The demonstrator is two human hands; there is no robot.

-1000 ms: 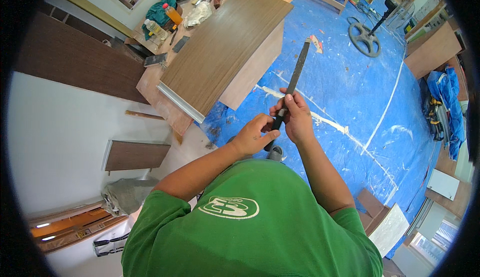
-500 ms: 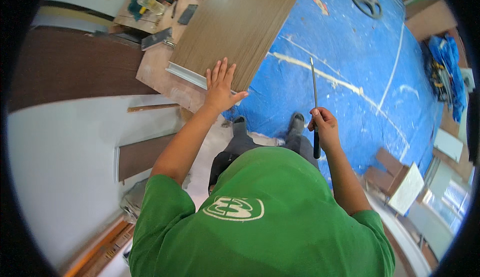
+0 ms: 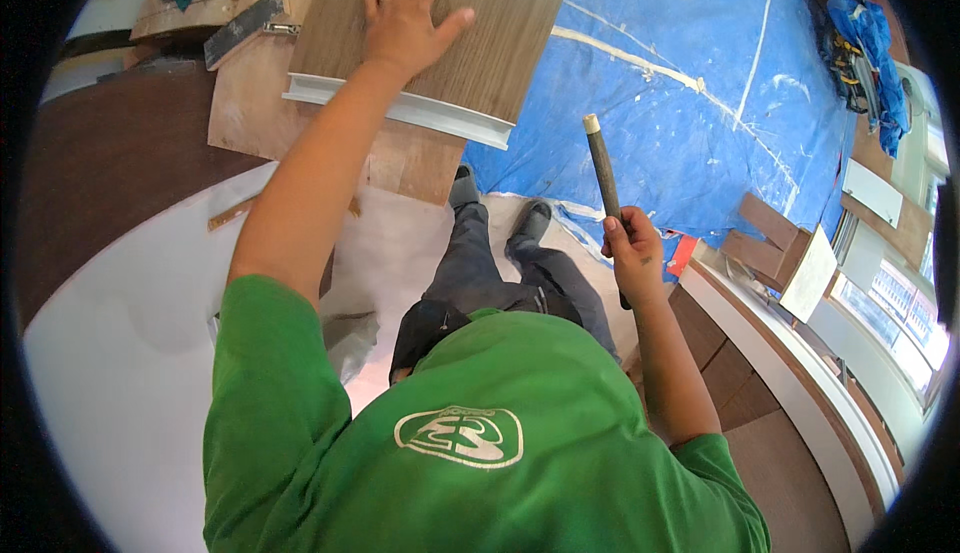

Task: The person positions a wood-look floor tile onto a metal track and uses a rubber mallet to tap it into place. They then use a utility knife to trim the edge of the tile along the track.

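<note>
Head view: brown panel (image 3: pixel 492 28); atop it, left hand (image 3: pixel 407 33), fingers spread, empty; right of it, right hand (image 3: pixel 637 255), fingers closed round file (image 3: pixel 603 168).

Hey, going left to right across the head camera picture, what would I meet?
Dark brown panel, wood-grain board under the flat left hand, metal file gripped in the right hand, crumpled blue sheet.

A pale-streaked blue tarpaulin (image 3: pixel 715 13) spreads across the upper right. Near its right edge sits a crumpled blue sheet (image 3: pixel 868 31) beside what may be tools (image 3: pixel 856 88); a white panel (image 3: pixel 872 192) lies nearer the window (image 3: pixel 900 308).
</note>
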